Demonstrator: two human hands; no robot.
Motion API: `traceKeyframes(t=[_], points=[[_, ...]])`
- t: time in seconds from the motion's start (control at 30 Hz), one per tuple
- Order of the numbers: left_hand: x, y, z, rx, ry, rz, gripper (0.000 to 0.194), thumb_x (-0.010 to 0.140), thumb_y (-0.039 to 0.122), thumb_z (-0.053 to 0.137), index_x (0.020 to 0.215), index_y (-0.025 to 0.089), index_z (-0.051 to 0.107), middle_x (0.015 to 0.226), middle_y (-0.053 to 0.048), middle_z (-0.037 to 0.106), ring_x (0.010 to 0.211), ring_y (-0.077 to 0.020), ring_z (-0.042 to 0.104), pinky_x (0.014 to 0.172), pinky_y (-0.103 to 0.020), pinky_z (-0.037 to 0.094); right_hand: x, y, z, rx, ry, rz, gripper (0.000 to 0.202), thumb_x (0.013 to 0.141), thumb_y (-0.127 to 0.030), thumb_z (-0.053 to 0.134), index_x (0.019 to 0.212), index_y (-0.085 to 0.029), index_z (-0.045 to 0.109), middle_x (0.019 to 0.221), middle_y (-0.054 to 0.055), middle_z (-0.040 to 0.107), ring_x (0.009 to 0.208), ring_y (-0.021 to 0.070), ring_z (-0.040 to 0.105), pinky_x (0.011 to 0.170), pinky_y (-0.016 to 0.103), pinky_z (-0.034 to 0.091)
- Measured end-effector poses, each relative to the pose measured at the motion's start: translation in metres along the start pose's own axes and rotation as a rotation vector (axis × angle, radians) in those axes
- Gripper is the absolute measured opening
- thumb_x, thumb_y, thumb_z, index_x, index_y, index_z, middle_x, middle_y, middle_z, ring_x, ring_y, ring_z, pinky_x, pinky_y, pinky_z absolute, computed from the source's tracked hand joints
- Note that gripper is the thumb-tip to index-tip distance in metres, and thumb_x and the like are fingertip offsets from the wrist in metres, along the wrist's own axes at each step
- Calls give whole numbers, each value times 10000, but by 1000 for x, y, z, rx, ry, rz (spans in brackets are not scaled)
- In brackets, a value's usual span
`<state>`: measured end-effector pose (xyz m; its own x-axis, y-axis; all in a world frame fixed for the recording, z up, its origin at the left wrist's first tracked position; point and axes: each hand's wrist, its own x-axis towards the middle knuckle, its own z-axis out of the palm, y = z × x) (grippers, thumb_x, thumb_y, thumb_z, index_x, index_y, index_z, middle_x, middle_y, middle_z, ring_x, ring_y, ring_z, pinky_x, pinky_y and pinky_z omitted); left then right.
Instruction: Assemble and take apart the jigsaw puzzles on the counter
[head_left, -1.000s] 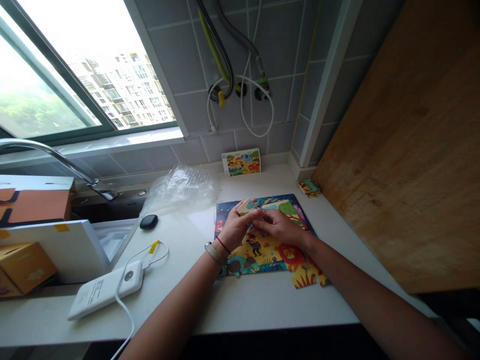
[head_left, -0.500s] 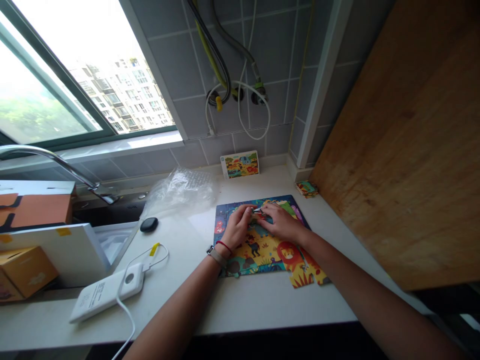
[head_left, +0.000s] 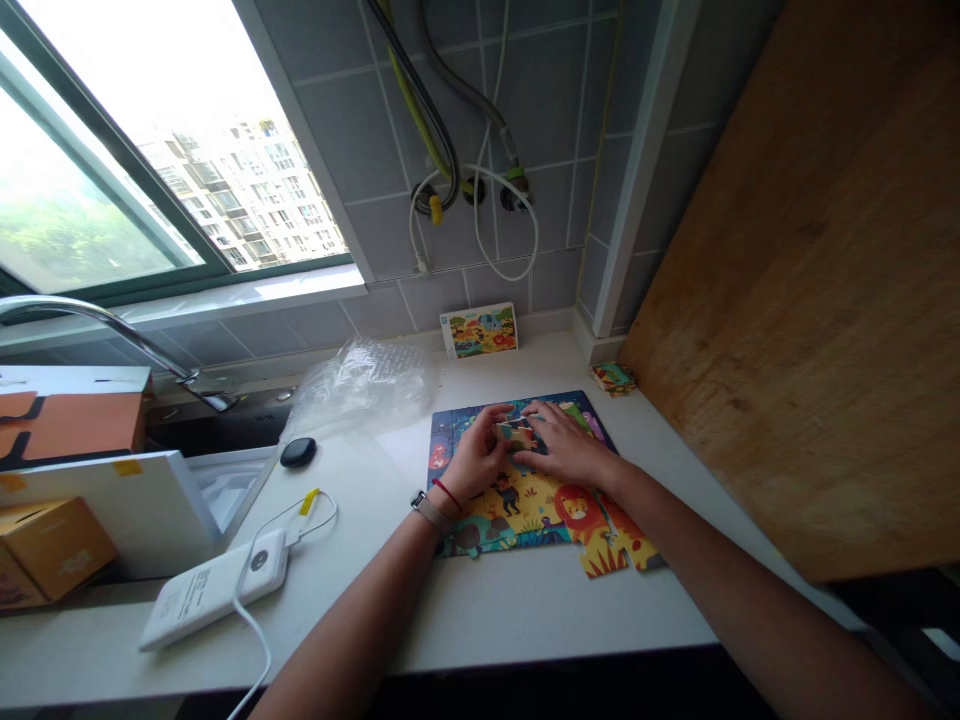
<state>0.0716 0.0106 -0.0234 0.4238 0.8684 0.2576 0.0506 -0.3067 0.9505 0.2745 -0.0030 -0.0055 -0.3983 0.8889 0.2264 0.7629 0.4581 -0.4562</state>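
A colourful jigsaw puzzle (head_left: pixel 525 500) lies on the white counter, with joined pieces showing a lion and other animals. Over its upper left part is my left hand (head_left: pixel 480 450), its fingers curled; what they hold, if anything, is hidden. My right hand (head_left: pixel 562 445) rests over the upper right part of the puzzle with its fingers spread and nothing visible in its grasp. Between the two hands, part of the picture shows. Pieces with the lion stick out past the puzzle's lower right edge.
Behind the puzzle, a small picture card (head_left: pixel 481 331) leans on the wall. Stacked pieces (head_left: pixel 613 377) lie at the right corner. Left are a plastic bag (head_left: pixel 364 385), a black round object (head_left: pixel 298 452), a white power bank (head_left: pixel 214 590) with cable, and boxes (head_left: pixel 71 410) by the sink.
The fingers of my right hand have spread apart and moved slightly away from my left hand. My left fingers have shifted a little. The puzzle looks unmoved.
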Motion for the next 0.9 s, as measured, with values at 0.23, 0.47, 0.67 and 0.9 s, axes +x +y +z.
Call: traceKeyframes(t=[0.23, 0.47, 0.67, 0.9], points=[[1, 5, -4, 112, 54, 95, 417, 874, 93, 574, 1270, 221, 582, 1147, -74, 670, 983, -181, 687, 857, -291, 561, 3, -3, -14, 196, 70, -33, 188, 972, -341, 598, 907, -188, 687, 893, 60, 671, 829, 204, 634, 795, 332, 496], [1, 8, -3, 67, 82, 188, 378, 917, 82, 513, 1264, 213, 585, 1276, -99, 656, 1242, -221, 616, 1073, -390, 500, 5, -5, 0, 263, 116, -53, 170, 941, -275, 629, 1059, -192, 717, 1094, 108, 747, 1014, 255, 692, 921, 375, 516], [4, 6, 0, -67, 150, 219, 364, 941, 121, 517, 1293, 205, 555, 1367, -119, 618, 1334, -229, 560, 1174, -444, 410, 5, -6, 4, 387, 129, 10, 233, 933, -268, 638, 1148, -207, 706, 1070, 73, 768, 901, 216, 728, 839, 326, 541], [6, -3, -1, -160, 87, 119, 436, 912, 128, 550, 1339, 204, 508, 1446, -145, 576, 1408, -254, 490, 1184, -470, 374, 6, 1, 10, 172, 119, 54, 176, 925, -281, 671, 1070, -191, 719, 1074, 104, 752, 1017, 261, 681, 906, 373, 505]])
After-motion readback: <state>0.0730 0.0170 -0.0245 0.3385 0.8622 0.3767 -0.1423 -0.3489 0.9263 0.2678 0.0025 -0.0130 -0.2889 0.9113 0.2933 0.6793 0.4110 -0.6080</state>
